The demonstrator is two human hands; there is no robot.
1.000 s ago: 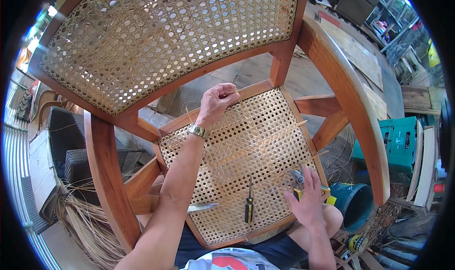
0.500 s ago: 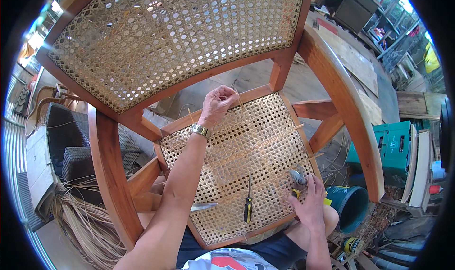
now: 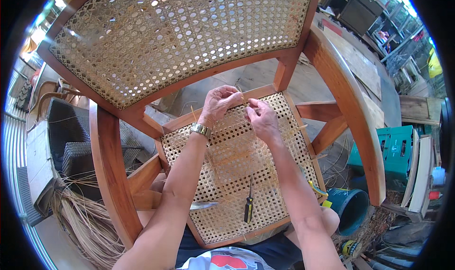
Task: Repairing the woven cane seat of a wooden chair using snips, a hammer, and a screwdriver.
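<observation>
At the back rail of a wooden armchair, my left hand [image 3: 219,104] pinches a thin cane strand [image 3: 242,97] that stands up from the rail. My right hand [image 3: 263,123] is beside it, fingertips closed close to the same strand; what they hold is too small to make out. Beneath both hands is the woven cane seat [image 3: 227,175], pale and full of holes. A yellow-and-black screwdriver [image 3: 248,209] lies on it. Left of that, a knife blade [image 3: 204,205] shows past my left forearm. A yellow tool handle [image 3: 317,188] pokes out beyond my right forearm.
The chair's cane backrest [image 3: 185,47] rises in front, with curved armrests [image 3: 348,99] at either side. Loose cane strands [image 3: 87,218] pile up at left. To the right stand a green crate [image 3: 391,149] and a dark teal bucket [image 3: 348,208].
My right hand has left the tools at the seat's right side and moved up and leftward to the back rail, beside my left hand. My left hand keeps its pinch.
</observation>
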